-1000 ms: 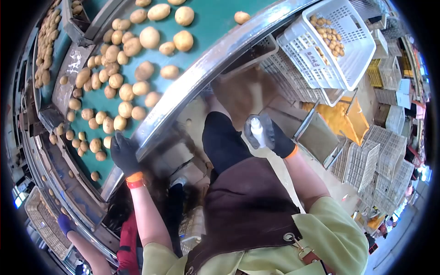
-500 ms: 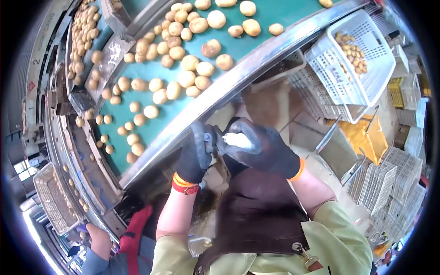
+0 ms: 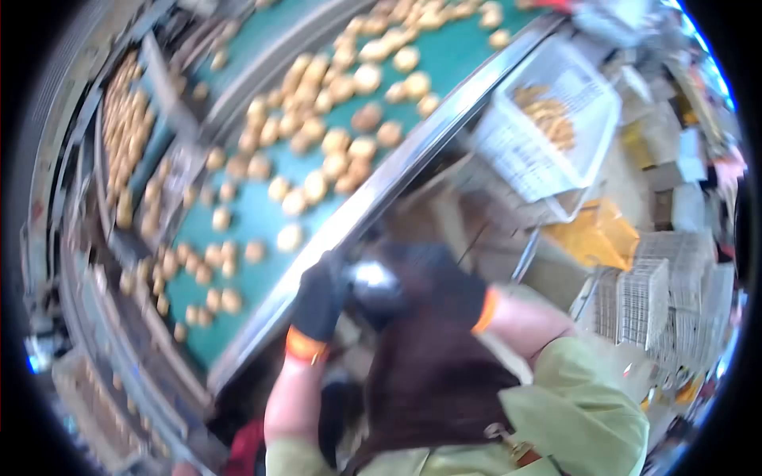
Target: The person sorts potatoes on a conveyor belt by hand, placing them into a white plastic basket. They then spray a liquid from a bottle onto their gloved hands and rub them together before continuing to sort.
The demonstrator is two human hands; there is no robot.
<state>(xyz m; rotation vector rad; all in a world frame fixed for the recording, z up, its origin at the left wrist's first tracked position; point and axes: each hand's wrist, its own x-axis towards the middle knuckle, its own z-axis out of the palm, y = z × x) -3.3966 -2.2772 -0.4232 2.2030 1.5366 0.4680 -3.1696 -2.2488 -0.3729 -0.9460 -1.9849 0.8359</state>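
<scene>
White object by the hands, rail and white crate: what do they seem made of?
White object: too blurred to settle; its bright glare hints at smooth plastic.
Rail: likely bare metal, fairly polished, given the silvery streak of light along it.
White crate: probably rigid plastic, satin finish; its thin, pale walls look moulded.

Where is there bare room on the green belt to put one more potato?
There's a bare patch on the belt, between the lower potatoes and the metal rim. Another small gap sits higher, ringed by potatoes. It's crowded farther up, where potatoes bunch, and just outside the rim, where the left hand and right hand are close together.
</scene>
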